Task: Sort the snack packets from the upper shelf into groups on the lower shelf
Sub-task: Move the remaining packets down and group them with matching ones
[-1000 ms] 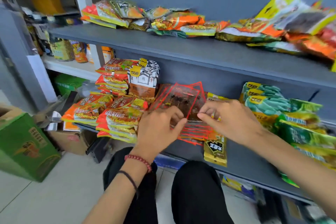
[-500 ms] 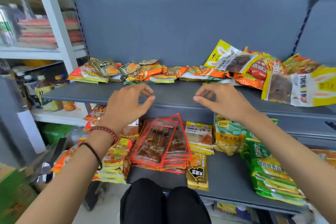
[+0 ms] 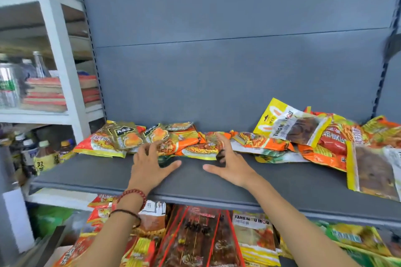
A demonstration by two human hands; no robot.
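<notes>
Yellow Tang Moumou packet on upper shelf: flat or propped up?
Propped up: the yellow packet rests tilted on the orange packets, its upper corner raised above them.

Grey metal back panel (image 3: 217, 50); white rack (image 3: 63, 76) left, holding bottles (image 3: 44, 156).

Head-worn view, close before upper shelf (image 3: 195, 184)

Orange and yellow snack packets (image 3: 195, 147) lie flat in a messy row at the back of the upper shelf (image 3: 282, 182); a big yellow packet (image 3: 290, 124) leans on them at 2 o'clock; red packets (image 3: 195, 240) sit stacked below at 6 o'clock.
</notes>
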